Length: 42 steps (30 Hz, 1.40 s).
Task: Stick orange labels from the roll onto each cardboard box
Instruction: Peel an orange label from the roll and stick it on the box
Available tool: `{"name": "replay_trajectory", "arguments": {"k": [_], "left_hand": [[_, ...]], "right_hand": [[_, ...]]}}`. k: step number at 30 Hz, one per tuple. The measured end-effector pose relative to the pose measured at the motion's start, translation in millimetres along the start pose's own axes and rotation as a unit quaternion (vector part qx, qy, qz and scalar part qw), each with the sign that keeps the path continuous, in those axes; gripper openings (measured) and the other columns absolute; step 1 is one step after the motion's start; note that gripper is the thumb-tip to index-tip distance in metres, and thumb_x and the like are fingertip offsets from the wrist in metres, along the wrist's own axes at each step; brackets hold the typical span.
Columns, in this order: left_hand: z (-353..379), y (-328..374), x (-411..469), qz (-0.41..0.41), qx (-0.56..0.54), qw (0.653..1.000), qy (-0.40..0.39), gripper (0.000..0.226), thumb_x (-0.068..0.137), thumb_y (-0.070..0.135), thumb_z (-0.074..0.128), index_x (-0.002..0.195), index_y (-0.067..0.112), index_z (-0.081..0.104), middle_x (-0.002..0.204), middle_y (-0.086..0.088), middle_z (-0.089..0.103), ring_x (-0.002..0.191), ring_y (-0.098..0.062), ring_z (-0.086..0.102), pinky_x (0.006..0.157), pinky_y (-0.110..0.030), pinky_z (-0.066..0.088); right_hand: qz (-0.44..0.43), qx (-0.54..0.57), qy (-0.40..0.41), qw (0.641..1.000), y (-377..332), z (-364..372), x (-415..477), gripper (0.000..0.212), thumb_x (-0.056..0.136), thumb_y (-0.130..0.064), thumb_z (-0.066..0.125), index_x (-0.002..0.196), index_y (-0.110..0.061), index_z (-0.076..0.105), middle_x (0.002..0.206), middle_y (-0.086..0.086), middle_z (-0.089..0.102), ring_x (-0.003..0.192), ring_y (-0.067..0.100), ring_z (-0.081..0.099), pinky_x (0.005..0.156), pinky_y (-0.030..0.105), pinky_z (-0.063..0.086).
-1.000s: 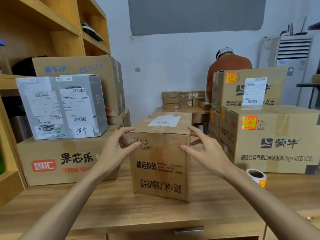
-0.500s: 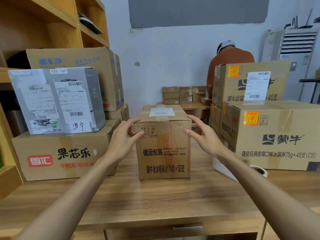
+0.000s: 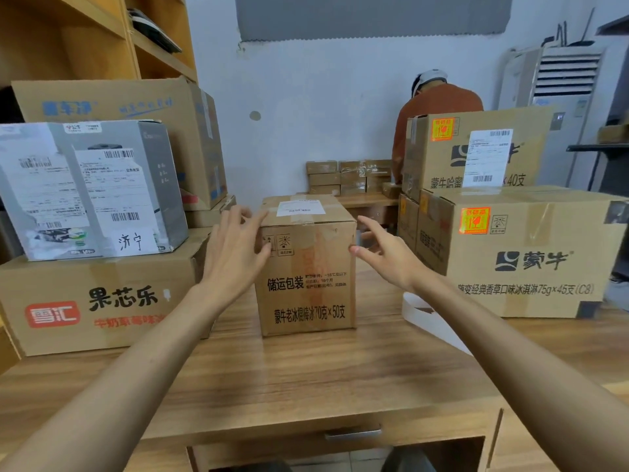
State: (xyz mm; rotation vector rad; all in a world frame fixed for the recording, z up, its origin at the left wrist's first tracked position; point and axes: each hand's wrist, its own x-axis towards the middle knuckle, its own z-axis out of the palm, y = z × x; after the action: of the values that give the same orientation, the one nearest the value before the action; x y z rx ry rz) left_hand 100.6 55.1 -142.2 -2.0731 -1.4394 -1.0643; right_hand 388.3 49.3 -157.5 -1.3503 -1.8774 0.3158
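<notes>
Left hand [image 3: 235, 253] and right hand [image 3: 384, 258], each grip splayed and unclenched, flank the ice-pop carton [image 3: 306, 281] between them, apparently squaring it for labelling.

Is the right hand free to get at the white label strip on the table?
Probably yes: the right hand holds nothing, and the white label strip lies uncovered close behind it, with nothing stacked on top.

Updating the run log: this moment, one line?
left grip: open, on centre box | right grip: open, at right edge | orange label: on right box
</notes>
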Motion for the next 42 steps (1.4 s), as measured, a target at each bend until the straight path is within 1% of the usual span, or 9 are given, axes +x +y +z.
{"name": "replay_trajectory", "arguments": {"k": [4, 9, 13, 18, 22, 27, 32, 37, 42], "left_hand": [[9.9, 44.7, -4.6, 0.137, -0.014, 0.988, 0.071, 0.034, 0.088, 0.011, 0.071, 0.121, 0.007, 0.065, 0.116, -0.011, 0.062, 0.108, -0.027, 0.055, 0.088, -0.042, 0.05], [56.0, 127.8, -15.7, 0.177, -0.143, 0.967, -0.11, 0.021, 0.096, 0.024, 0.061, 0.117, 0.019, 0.062, 0.116, 0.005, 0.056, 0.105, -0.016, 0.051, 0.084, -0.036, 0.052], [105.5, 190.2, -27.4, 0.167, -0.246, 0.924, -0.24, 0.027, 0.098, 0.023, 0.06, 0.125, 0.018, 0.062, 0.121, 0.005, 0.054, 0.11, -0.018, 0.056, 0.086, -0.034, 0.047], [145.2, 240.0, -46.3, 0.154, -0.348, 0.884, -0.271, 0.022, 0.091, 0.016, 0.072, 0.112, 0.012, 0.066, 0.109, 0.002, 0.055, 0.092, -0.01, 0.05, 0.078, -0.023, 0.037], [158.5, 255.6, -55.6, 0.108, -0.397, 0.87, -0.271, 0.018, 0.086, 0.016, 0.076, 0.097, 0.013, 0.062, 0.099, 0.001, 0.055, 0.083, -0.011, 0.052, 0.068, -0.021, 0.036], [164.2, 255.0, -63.0, 0.047, -0.438, 0.839, -0.319, 0.013, 0.09, 0.013, 0.07, 0.096, 0.012, 0.059, 0.077, 0.001, 0.061, 0.057, -0.007, 0.06, 0.041, -0.03, 0.047], [168.2, 238.0, -57.4, 0.054, -0.415, 0.857, -0.302, 0.006, 0.093, 0.01, 0.065, 0.088, 0.011, 0.062, 0.067, 0.007, 0.058, 0.053, 0.0, 0.053, 0.052, -0.032, 0.05], [170.4, 223.7, -52.4, 0.116, -0.377, 0.861, -0.32, 0.015, 0.095, 0.006, 0.059, 0.1, 0.011, 0.072, 0.075, 0.019, 0.053, 0.069, 0.011, 0.051, 0.061, -0.011, 0.032], [176.1, 223.4, -48.8, 0.141, -0.325, 0.878, -0.322, 0.024, 0.094, 0.019, 0.06, 0.115, 0.024, 0.071, 0.103, 0.008, 0.063, 0.095, -0.011, 0.059, 0.084, -0.037, 0.05]], "right_hand": [[0.005, -0.107, -0.013, 0.994, 22.3, -30.7, -30.4, 0.037, 0.096, -0.034, 0.062, 0.129, -0.018, 0.057, 0.117, -0.002, 0.059, 0.098, 0.014, 0.059, 0.088, 0.038, 0.051], [0.058, -0.195, -0.022, 0.979, 62.1, -76.6, -68.3, 0.01, 0.092, -0.023, 0.067, 0.092, -0.013, 0.068, 0.09, 0.001, 0.066, 0.082, 0.02, 0.059, 0.072, 0.034, 0.047], [0.094, -0.221, -0.016, 0.971, 89.6, -101.1, -99.0, 0.007, 0.089, -0.019, 0.072, 0.093, -0.013, 0.074, 0.09, -0.001, 0.067, 0.075, 0.011, 0.055, 0.065, 0.025, 0.042], [0.104, -0.203, -0.04, 0.973, 112.2, -115.6, -129.3, 0.007, 0.086, -0.016, 0.074, 0.092, -0.019, 0.074, 0.078, -0.019, 0.06, 0.066, -0.015, 0.052, 0.06, 0.008, 0.037], [0.105, -0.159, -0.056, 0.98, 132.4, -111.5, -140.8, 0.018, 0.084, -0.014, 0.075, 0.09, -0.031, 0.069, 0.09, -0.012, 0.066, 0.072, -0.008, 0.055, 0.062, 0.011, 0.036], [0.137, -0.144, -0.051, 0.979, 144.0, -97.8, -144.8, 0.022, 0.079, -0.008, 0.075, 0.097, -0.019, 0.068, 0.082, -0.014, 0.059, 0.064, -0.005, 0.05, 0.059, 0.012, 0.036], [0.132, -0.201, -0.024, 0.97, 142.1, -89.3, -145.2, 0.019, 0.084, -0.021, 0.074, 0.095, -0.028, 0.06, 0.097, -0.009, 0.062, 0.077, 0.005, 0.051, 0.066, 0.022, 0.036], [0.101, -0.263, 0.022, 0.959, 136.8, -72.8, -147.1, 0.023, 0.088, -0.035, 0.071, 0.101, -0.021, 0.058, 0.103, -0.001, 0.066, 0.093, 0.025, 0.061, 0.074, 0.037, 0.046], [0.095, -0.24, 0.044, 0.965, 138.6, -67.8, -151.2, 0.022, 0.088, -0.034, 0.071, 0.097, -0.019, 0.057, 0.099, -0.003, 0.06, 0.088, 0.023, 0.058, 0.073, 0.039, 0.046]]}}
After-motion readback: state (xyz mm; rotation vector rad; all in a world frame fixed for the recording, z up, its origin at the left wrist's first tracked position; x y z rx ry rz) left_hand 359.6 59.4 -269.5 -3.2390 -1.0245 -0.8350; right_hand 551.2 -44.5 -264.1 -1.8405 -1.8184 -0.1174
